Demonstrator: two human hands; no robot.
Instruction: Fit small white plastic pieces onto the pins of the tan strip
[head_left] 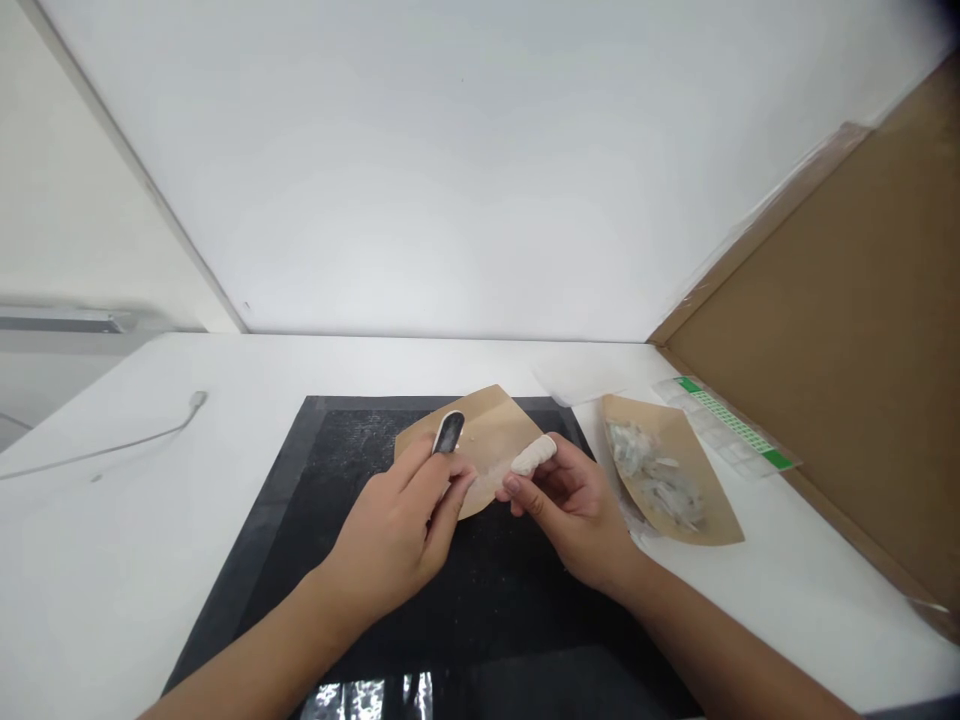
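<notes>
My left hand [401,525] is closed, thumb and forefinger pinched together. From between its fingers sticks up a small tool with a dark, rounded, pale-rimmed end [450,432]; its kind is hidden by the grip. Facing it, my right hand [574,510] is closed too, thumb against fingers, with a white finger cot [533,455] on the forefinger. What lies in that pinch is too small to make out. Just behind the fingertips is a brown paper tray [491,415] with some whitish, translucent material near its front, partly covered by my hands.
Under my hands lies a black mat [495,620] on the white table [112,590]. To the right stand a second brown paper tray [716,500] with clear plastic-like scraps and a clear compartment box with a green label [735,425]. A cardboard panel [847,330] borders the right; a thin cable [112,457] lies left.
</notes>
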